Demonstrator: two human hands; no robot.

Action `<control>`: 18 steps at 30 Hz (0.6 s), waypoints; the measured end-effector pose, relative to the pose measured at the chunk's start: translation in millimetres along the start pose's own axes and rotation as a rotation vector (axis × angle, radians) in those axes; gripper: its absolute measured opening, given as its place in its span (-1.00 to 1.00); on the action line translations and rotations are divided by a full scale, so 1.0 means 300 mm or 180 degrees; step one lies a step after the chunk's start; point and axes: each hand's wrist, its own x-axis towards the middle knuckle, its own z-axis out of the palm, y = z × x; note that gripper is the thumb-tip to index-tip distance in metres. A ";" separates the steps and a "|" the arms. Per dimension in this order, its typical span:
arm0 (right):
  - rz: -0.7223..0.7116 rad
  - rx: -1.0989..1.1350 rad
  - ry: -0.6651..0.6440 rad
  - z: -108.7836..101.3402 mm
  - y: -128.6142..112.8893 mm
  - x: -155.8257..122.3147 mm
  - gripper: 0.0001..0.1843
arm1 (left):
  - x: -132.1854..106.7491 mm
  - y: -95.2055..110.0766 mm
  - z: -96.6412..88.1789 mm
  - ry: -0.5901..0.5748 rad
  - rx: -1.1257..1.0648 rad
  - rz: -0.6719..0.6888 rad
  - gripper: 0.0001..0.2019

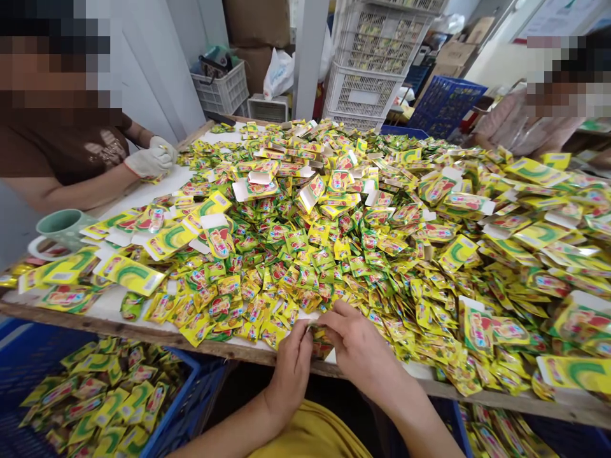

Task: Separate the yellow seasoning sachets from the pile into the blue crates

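Observation:
At the table's front edge, my left hand [292,359] and my right hand [358,343] meet with their fingers pinched together. A thin edge of something small shows between the fingertips, but the fingers cover most of it and I cannot make out its kind. Right behind both hands lies a heap of small yellow and green sachets [305,277] with fruit prints. Yellow printed cartons [131,273], some with white flaps raised, lie at the left. More cartons [477,324] rest on the heap to the right.
Blue crates below the table edge hold filled cartons, at the left [114,401] and the right [496,432]. A green mug [62,229] stands at the left. Across the table, a person in white gloves [150,159] works; another person sits far right. White crates [363,89] are stacked behind.

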 end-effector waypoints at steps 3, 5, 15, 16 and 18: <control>0.0016 0.0183 0.0202 0.015 0.012 -0.021 -0.59 | 0.014 0.013 0.001 -0.0093 0.0300 0.0024 -0.75; 0.0023 0.0308 0.0395 0.033 0.018 -0.033 -0.63 | 0.020 0.021 0.001 -0.0141 0.0431 0.0017 -0.74; 0.0078 0.0442 0.1057 0.099 0.009 -0.075 -0.68 | 0.013 0.007 -0.009 -0.0031 0.0766 0.0126 -0.73; 0.0115 0.0366 0.1068 0.100 0.004 -0.076 -0.68 | 0.013 0.008 -0.009 -0.0022 0.0700 0.0113 -0.73; 0.0216 0.0074 0.0934 0.094 -0.012 -0.069 -0.66 | 0.012 0.011 -0.007 -0.0068 0.0433 0.0059 -0.73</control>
